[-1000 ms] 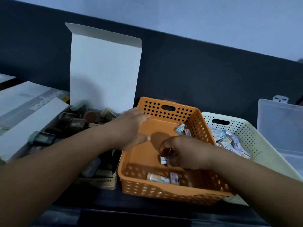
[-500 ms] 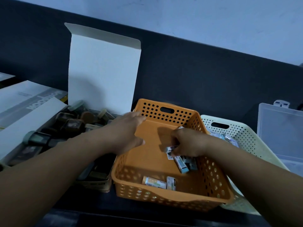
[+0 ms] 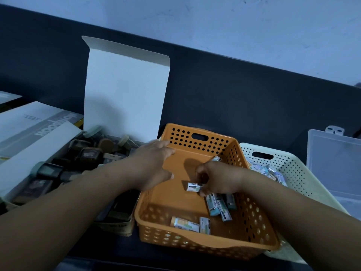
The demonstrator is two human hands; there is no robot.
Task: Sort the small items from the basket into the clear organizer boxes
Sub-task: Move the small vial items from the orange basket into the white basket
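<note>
An orange perforated basket [image 3: 254,227] sits in front of me, tilted a little. Several small wrapped packets lie in it: two near the front wall [image 3: 190,224] and a cluster on the right [image 3: 219,206]. My right hand [image 3: 218,179] is inside the basket, fingers pinched on one small white packet [image 3: 193,187] with a barcode. My left hand [image 3: 154,167] rests over the basket's left rim with its fingers spread and holds nothing. A clear organizer box [image 3: 336,163] stands at the far right with its lid up.
A cream perforated basket [image 3: 293,173] with more packets sits right behind the orange one. On the left an open white carton [image 3: 125,98] holds several dark stamp-like items [image 3: 88,155]. A flat white box [image 3: 29,122] lies further left. A dark panel backs the table.
My right hand has drawn back toward the basket's middle and now pinches a single white packet. Several packets lie loose under it on the right. The left hand stays on the rim.
</note>
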